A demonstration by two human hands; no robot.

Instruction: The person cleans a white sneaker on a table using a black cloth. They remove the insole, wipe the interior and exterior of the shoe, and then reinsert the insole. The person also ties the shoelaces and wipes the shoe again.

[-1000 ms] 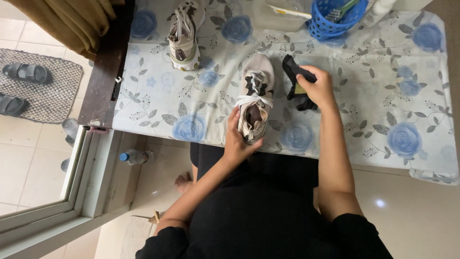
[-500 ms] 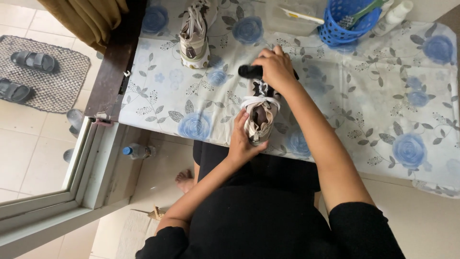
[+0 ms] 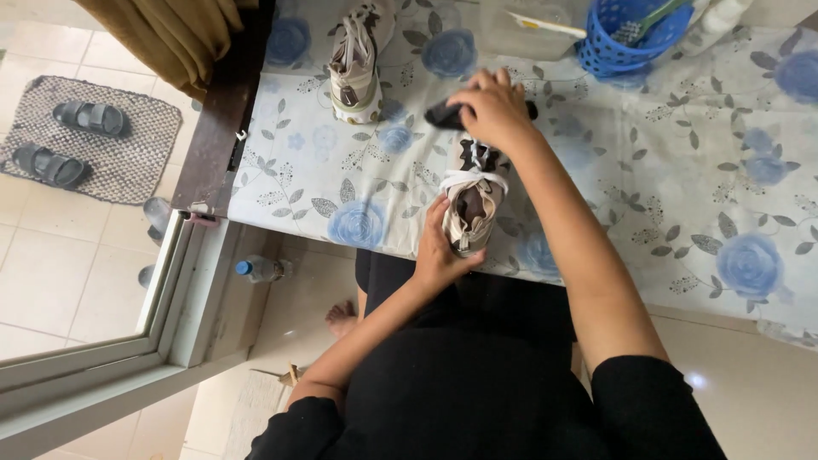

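Two hands work one beige mesh sneaker with white laces (image 3: 471, 204), which stands near the front edge of the surface (image 3: 682, 196), a table under a smooth plastic cloth printed with blue roses and grey leaves. I see my left hand (image 3: 441, 247) cupping the soft heel, its grip closed on it. My right hand (image 3: 494, 109) holds a black brush (image 3: 443, 113) at the toe, grip wrapped round it. Farther back stands a second beige sneaker (image 3: 356, 60); a blue perforated plastic basket (image 3: 626, 38) sits well apart.
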